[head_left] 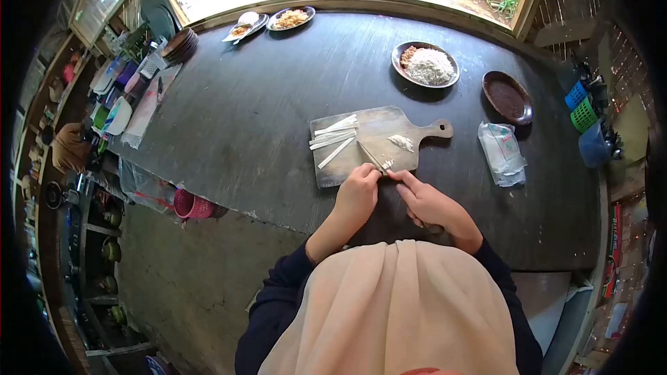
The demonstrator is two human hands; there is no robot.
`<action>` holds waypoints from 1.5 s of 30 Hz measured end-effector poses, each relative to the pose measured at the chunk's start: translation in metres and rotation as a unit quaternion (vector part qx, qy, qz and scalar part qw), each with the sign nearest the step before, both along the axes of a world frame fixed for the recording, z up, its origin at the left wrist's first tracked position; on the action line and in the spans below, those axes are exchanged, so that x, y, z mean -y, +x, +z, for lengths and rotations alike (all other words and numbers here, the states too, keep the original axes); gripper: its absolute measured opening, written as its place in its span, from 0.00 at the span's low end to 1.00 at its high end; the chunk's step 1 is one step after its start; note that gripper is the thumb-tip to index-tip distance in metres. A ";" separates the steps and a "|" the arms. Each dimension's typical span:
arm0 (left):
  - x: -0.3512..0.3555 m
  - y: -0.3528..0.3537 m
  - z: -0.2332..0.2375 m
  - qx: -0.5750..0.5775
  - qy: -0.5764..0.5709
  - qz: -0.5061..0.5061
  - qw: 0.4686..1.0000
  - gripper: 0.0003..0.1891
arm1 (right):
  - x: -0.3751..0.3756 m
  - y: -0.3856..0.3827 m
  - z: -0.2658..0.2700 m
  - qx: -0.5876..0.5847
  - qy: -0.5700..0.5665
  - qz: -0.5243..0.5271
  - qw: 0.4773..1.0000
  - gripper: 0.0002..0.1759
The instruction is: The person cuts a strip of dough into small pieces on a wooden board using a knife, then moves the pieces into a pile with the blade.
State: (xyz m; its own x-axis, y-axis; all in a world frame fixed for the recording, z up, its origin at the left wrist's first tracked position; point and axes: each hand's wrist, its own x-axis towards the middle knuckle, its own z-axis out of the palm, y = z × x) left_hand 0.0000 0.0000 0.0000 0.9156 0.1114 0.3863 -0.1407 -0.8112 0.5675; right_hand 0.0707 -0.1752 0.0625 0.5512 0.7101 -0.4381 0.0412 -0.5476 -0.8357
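A wooden cutting board (365, 120) with a short handle lies on the dark table in front of me. My right hand (427, 201) is closed around a knife (372, 156), whose blade slants over the board's near part. Left of the blade, my left hand (358, 193) has its fingers closed at the board's near edge; what they pinch is hidden. Several thin white sticks (333, 135) lie on the board's left side. A small heap of chopped white bits (401, 142) sits near the board's handle, and a few more bits (388, 164) lie beside the blade.
Beyond the board stands a plate (427, 85) of white and reddish-brown chopped food. To the right are an empty brown plate (508, 97) and a plastic packet (501, 154). Two food plates, one a silver plate (290, 19), stand far back. Utensil baskets (583, 114) hang at right.
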 end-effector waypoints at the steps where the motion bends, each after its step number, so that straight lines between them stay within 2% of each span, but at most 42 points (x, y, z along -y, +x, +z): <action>1: -0.001 0.000 0.000 0.016 -0.001 0.001 1.000 0.07 | 0.001 -0.001 0.002 0.008 -0.006 0.007 1.000 0.23; 2: -0.002 0.000 0.000 0.029 -0.003 0.001 1.000 0.07 | 0.001 -0.002 0.002 0.014 -0.012 0.014 1.000 0.22; 3: 0.028 -0.002 -0.005 0.027 -0.050 0.003 0.998 0.07 | 0.024 -0.005 0.011 0.011 -0.059 0.015 0.998 0.22; 9: 0.014 -0.002 -0.001 0.009 -0.028 -0.001 1.000 0.07 | 0.008 -0.004 0.000 0.008 0.004 -0.012 1.000 0.22; 11: 0.007 -0.001 -0.004 0.035 -0.026 0.001 0.999 0.07 | 0.007 -0.006 0.005 0.005 -0.022 -0.001 1.000 0.22; 18: 0.000 -0.001 0.001 0.016 -0.027 -0.006 0.999 0.06 | -0.001 -0.006 -0.002 0.028 0.002 -0.003 1.000 0.22; 23: -0.001 0.000 -0.003 0.040 -0.029 0.000 0.999 0.06 | 0.002 -0.008 0.001 0.041 -0.034 0.010 0.999 0.21; 26: -0.002 0.000 -0.003 0.031 -0.037 -0.010 0.999 0.06 | -0.008 -0.006 0.001 0.035 -0.007 -0.012 0.999 0.21; 33: -0.004 -0.002 -0.001 0.037 -0.039 -0.002 0.999 0.06 | -0.001 -0.007 0.008 0.020 -0.036 0.007 0.999 0.22; 41: -0.001 -0.002 0.007 0.007 -0.019 -0.016 1.000 0.07 | 0.013 0.009 -0.009 -0.051 0.078 -0.044 0.995 0.22; 42: -0.002 -0.002 0.009 0.007 -0.019 -0.014 1.000 0.07 | 0.019 0.008 0.007 -0.047 0.086 -0.076 0.992 0.23; 45: -0.007 -0.002 0.013 -0.012 -0.013 -0.024 1.000 0.08 | 0.051 0.018 0.009 -0.024 0.077 -0.069 0.994 0.25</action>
